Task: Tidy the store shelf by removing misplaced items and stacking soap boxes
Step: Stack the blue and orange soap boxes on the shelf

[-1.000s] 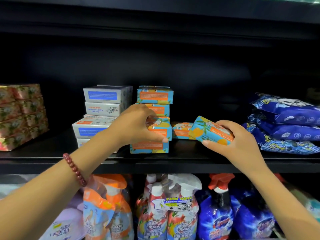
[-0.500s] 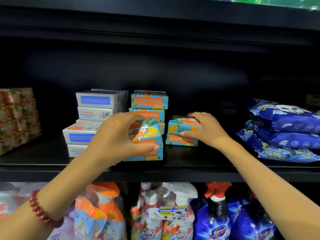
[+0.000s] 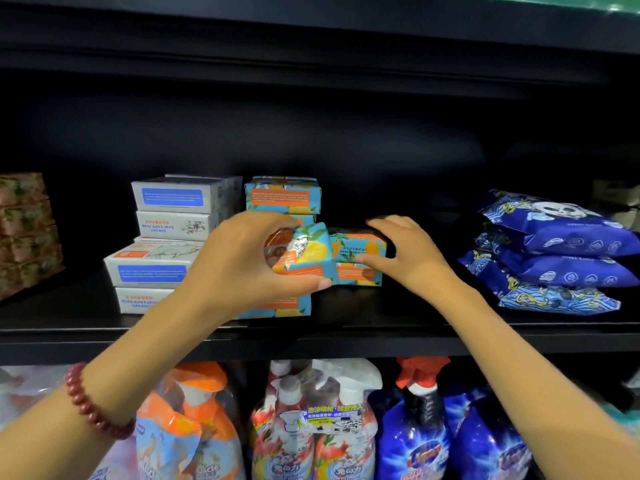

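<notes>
My left hand (image 3: 239, 268) grips a blue-and-orange soap box (image 3: 304, 251), lifted and tilted above another such box (image 3: 280, 306) lying on the black shelf (image 3: 381, 327). Behind it rises a taller stack of the same boxes (image 3: 282, 195). To the right stands a short stack of two matching boxes (image 3: 356, 247). My right hand (image 3: 412, 258) is at that stack's right end, its fingers loosely spread over the top box and its thumb touching the front.
White soap boxes (image 3: 173, 199) are piled to the left of the coloured ones, with floral packs (image 3: 24, 233) at the far left. Blue panda-print bags (image 3: 554, 258) lie stacked on the right. Spray bottles and refill pouches (image 3: 311, 427) fill the shelf below.
My right hand set its box on the single box beside the stack and has loosened. My left hand has lifted its box up and slightly right.
</notes>
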